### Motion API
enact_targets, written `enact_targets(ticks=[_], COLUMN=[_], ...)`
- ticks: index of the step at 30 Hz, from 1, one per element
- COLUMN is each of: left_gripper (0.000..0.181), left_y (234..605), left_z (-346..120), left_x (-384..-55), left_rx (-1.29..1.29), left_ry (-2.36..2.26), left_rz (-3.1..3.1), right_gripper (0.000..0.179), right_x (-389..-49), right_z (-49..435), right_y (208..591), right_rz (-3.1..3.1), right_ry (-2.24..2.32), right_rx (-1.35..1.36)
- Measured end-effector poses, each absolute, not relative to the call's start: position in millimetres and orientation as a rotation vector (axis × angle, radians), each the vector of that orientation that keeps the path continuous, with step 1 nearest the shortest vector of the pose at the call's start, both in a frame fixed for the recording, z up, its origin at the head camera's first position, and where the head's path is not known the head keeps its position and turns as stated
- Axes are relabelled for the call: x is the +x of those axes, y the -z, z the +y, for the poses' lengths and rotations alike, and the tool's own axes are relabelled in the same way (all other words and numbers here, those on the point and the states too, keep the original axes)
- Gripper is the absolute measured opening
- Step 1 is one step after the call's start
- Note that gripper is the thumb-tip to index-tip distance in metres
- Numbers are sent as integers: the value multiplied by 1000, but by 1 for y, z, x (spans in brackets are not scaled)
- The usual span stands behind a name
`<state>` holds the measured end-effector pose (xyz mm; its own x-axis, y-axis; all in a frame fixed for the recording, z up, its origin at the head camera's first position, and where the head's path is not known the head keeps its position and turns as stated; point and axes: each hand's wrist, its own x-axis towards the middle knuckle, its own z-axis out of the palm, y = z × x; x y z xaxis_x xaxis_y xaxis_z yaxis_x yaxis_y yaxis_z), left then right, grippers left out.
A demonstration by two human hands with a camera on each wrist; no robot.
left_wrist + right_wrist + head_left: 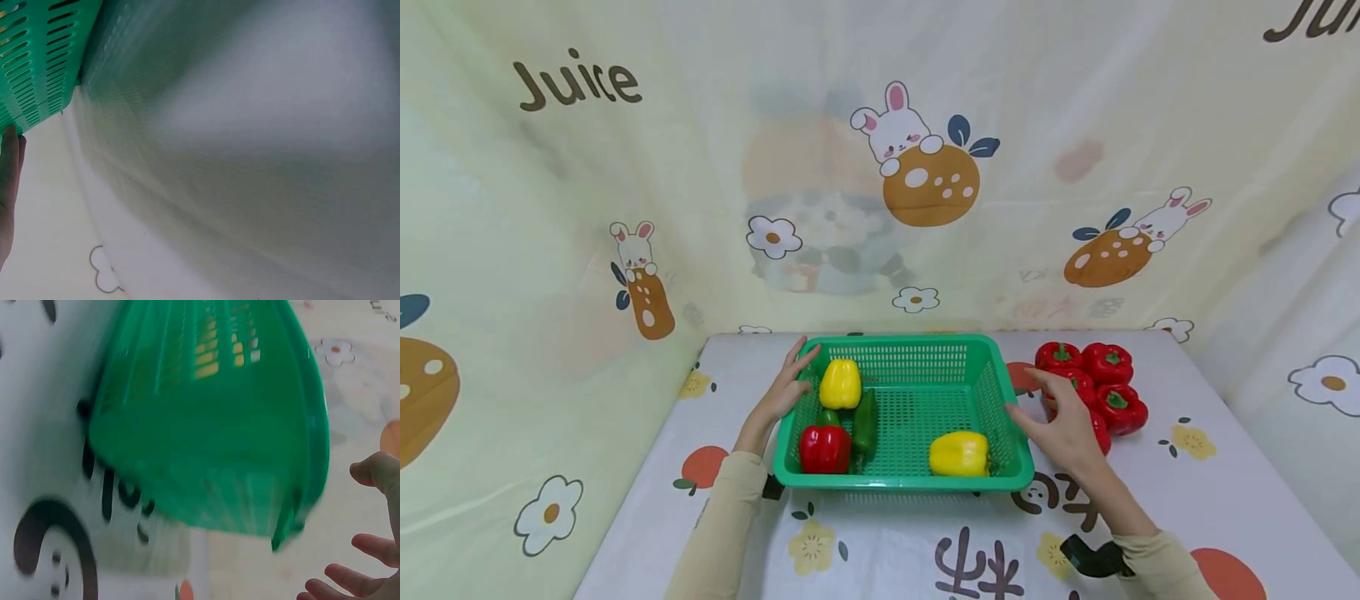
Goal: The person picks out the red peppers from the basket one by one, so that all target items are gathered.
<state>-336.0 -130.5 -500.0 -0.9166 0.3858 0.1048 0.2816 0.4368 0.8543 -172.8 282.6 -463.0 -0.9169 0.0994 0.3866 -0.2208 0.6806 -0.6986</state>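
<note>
A green plastic basket [925, 482] stands in the middle of the table. Inside, on its left side, lie a yellow bell pepper [840, 384], a red bell pepper [824, 450], a long dark green cucumber-like vegetable [866, 422] and another green piece [828, 417], partly hidden. A second yellow bell pepper [958, 454] lies at the front right of the basket. My left hand [781, 393] is at the basket's left rim, its fingers extended against the edge. On the other side, my right hand [1066, 427] is spread with thumb and fingers apart, beside the right rim and holding nothing.
Several red bell peppers [1120, 407] sit in a cluster right of the basket, partly behind my right hand. A printed cloth [880, 542] covers the table. A patterned curtain [700, 167] hangs behind it and along the sides.
</note>
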Motion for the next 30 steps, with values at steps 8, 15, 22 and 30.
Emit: enact_targets(ticks=[8,15,22,30], left_gripper=[77,76,76,76], left_y=[500,504,503,499], left_z=[-130,-130,-130,-132], left_x=[-334,-335,-335,-336], left_rx=[600,596,607,627], left_ry=[-1490,-1504,-1504,-1480], left_rz=[2575,2564,2570,2589], right_gripper=[62,63,59,54], right_x=[-180,-182,-183,-188], right_z=[249,216,177,128], right_y=[460,460,464,464], right_rz=[-2514,-2528,-2494,-2527], right_ry=[-1211,-1241,-1329,-1584], right_rx=[176,223,299,320])
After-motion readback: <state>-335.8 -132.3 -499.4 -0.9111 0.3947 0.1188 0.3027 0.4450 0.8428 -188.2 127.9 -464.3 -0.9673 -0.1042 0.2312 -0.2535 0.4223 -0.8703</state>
